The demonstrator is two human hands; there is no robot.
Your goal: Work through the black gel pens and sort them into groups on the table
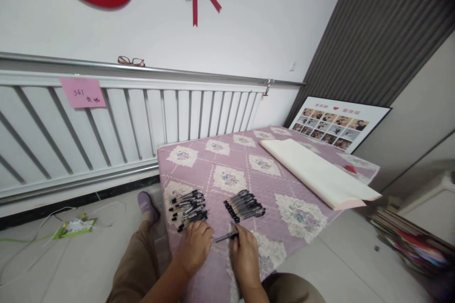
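Note:
A clear-barrelled pen [223,237] with a dark end spans the gap between my two hands. My right hand [246,252] is closed on its dark end. At the other end, the curled fingers of my left hand [195,245] meet the barrel; their tips are partly hidden. Just beyond my left hand lies a loose pile of pens [188,206] with black caps. Another group of pens [245,205], laid side by side more neatly, is beyond my right hand. All of them rest on the purple flowered cloth [209,170].
A folded cream sheet [313,170] lies on the table's right side, near a photo board [330,123]. Behind the table runs a white radiator [185,111]. A power strip [75,228] with cables is on the floor at left; stacked papers [412,241] stand at right.

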